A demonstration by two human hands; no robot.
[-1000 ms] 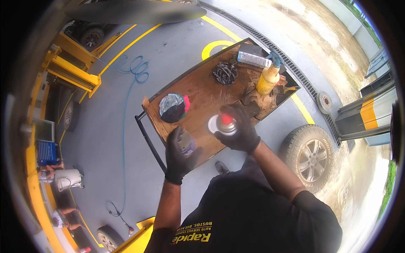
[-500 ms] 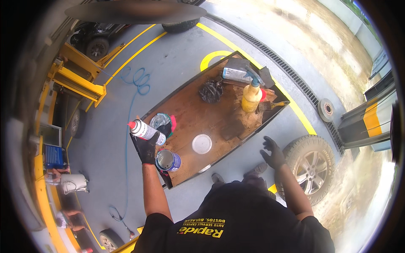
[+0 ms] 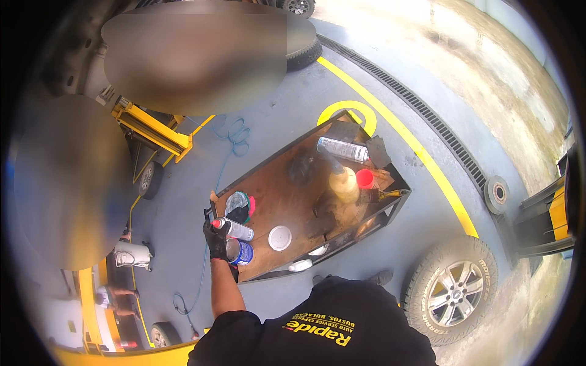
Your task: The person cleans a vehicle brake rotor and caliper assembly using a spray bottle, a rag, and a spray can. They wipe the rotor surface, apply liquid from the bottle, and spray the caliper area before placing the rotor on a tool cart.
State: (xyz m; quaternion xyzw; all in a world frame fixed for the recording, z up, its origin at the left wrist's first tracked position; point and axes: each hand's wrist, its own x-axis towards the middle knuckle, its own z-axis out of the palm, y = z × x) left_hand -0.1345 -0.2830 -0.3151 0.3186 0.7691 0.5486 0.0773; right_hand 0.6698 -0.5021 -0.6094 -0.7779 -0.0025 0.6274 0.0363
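My left hand (image 3: 217, 239), in a black glove, is closed at the red-capped end of a white and grey spray can (image 3: 239, 230). The can leans over the cart's left end, its cap towards the cart's black handle. Just below the can stands a blue tin (image 3: 243, 253), its opening mostly hidden. A white round lid (image 3: 280, 238) lies on the brown cart top (image 3: 268, 207), right of the tin. Behind the can sits a bundle of dark, green and pink cloth (image 3: 238, 207). My right hand does not show.
A yellow spray bottle (image 3: 343, 185), a red cup (image 3: 364, 178), another aerosol can (image 3: 343, 149) and a paintbrush (image 3: 390, 194) crowd the cart's right end. A large wheel (image 3: 448, 290) stands at right. A blue hose (image 3: 201, 268) trails along the floor at left.
My left hand has brought the spray can down beside the tin, its cap now close by the fingers. My right hand has gone out of view. The head view has shifted.
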